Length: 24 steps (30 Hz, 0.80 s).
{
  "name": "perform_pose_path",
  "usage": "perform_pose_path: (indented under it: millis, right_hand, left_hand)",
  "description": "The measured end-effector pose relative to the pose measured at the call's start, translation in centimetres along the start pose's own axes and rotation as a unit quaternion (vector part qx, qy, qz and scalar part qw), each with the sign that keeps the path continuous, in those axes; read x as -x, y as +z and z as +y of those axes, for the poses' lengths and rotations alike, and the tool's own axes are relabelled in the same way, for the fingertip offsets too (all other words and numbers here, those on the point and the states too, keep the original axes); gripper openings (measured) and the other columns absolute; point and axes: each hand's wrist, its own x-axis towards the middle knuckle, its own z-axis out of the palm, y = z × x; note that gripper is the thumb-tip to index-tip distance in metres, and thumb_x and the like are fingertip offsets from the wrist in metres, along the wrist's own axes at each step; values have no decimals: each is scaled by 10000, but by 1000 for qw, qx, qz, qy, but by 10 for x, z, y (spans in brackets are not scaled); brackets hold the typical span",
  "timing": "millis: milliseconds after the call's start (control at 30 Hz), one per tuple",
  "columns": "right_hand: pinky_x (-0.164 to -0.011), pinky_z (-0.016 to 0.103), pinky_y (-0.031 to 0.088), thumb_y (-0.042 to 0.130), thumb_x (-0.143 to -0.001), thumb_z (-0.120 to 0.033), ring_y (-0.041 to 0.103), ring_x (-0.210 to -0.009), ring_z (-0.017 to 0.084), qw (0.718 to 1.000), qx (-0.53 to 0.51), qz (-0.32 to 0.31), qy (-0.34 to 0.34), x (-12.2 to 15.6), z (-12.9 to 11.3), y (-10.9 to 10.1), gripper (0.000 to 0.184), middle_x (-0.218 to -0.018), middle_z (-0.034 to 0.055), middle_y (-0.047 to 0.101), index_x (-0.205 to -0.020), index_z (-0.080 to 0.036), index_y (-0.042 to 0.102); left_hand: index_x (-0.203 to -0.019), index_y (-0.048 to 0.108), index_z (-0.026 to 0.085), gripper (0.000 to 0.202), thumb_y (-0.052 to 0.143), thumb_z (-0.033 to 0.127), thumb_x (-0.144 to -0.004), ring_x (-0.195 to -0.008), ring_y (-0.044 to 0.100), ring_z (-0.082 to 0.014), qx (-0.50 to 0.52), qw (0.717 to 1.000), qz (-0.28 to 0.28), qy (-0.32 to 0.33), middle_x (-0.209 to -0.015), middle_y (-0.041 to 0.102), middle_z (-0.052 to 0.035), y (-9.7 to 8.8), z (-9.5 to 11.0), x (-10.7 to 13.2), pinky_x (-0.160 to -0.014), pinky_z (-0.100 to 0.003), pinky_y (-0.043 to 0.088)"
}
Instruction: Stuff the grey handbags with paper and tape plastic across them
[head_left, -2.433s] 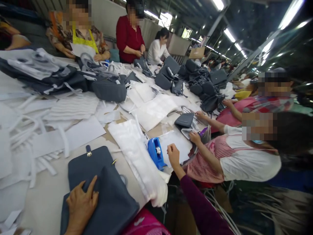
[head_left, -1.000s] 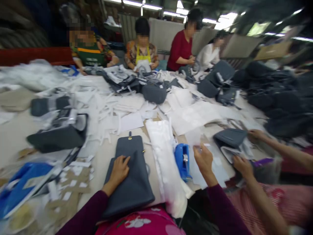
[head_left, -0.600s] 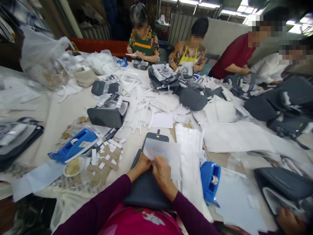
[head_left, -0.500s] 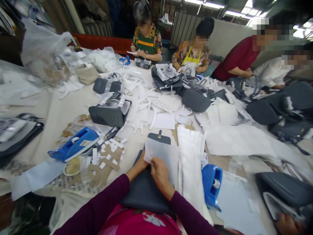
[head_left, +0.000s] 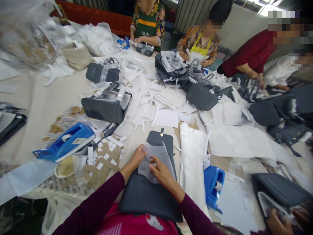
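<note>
In front of me lies a dark grey-blue bag (head_left: 149,199), its flap with a small strap and gold clasp (head_left: 161,132) pointing away from me. A thin translucent white sheet (head_left: 164,153) rests across the bag, bent and partly lifted. My left hand (head_left: 137,160) pinches the sheet's left edge between thumb and fingers. Over the sheet's middle hovers my right hand (head_left: 162,173), fingers bent and apart; whether its fingertips touch the sheet is hard to see.
Left of the bag are cardboard and paper scraps (head_left: 107,160), a round tub (head_left: 66,165) and a cut-open blue bottle (head_left: 66,140). A folded white cloth (head_left: 192,163) and another blue bottle (head_left: 214,187) lie right. Beyond are bags (head_left: 105,104), white strips and several people; a co-worker's hand (head_left: 278,222) is at lower right.
The sheet has shifted toward me and bent over, uncovering more of the flap. My left hand has moved slightly left and up; my right hand's fingers have loosened. The view has tilted down.
</note>
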Motion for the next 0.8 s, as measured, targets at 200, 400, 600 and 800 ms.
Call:
perform_pose_path:
  millis: [200,400,600,800]
  right_hand:
    - [-974,462,404,433,-861,-108,471,-1179,303,947,306,89,-41,-5,20,-20,463,-1314,162,518,-1315,-162,501]
    - [-863,471,413,713,-773,-362,461,-1130,348,892,449,37,46,-1,12,-20,629,-1284,143,534,-1343,-233,480]
    - [-871,500,405,611,-853,-407,523,-994,328,889,454,58,6,-21,19,-22,385,-1137,168,590,-1159,-174,599]
    - [-1094,544,220,544,-882,-475,278,-1349,385,889,447,87,-45,-20,42,-19,597,-1427,203,417,-1360,-125,469]
  left_hand:
    - [-963,549,162,320,584,132,-647,-763,573,-146,-55,998,12,-20,-803,625,11,-5,-2,-9,-708,-251,467]
    - [-1052,545,166,430,533,79,-631,-759,571,-140,-93,995,7,-23,-846,623,6,-8,1,-15,-682,-237,457]
    - [-1152,525,173,527,542,99,-630,-718,558,-136,-115,993,-6,-26,-838,616,11,-12,1,-18,-659,-238,451]
    - [-1255,465,152,621,556,134,-641,-839,597,-159,-115,993,-29,-18,-955,640,-27,-16,1,-19,-753,-266,488]
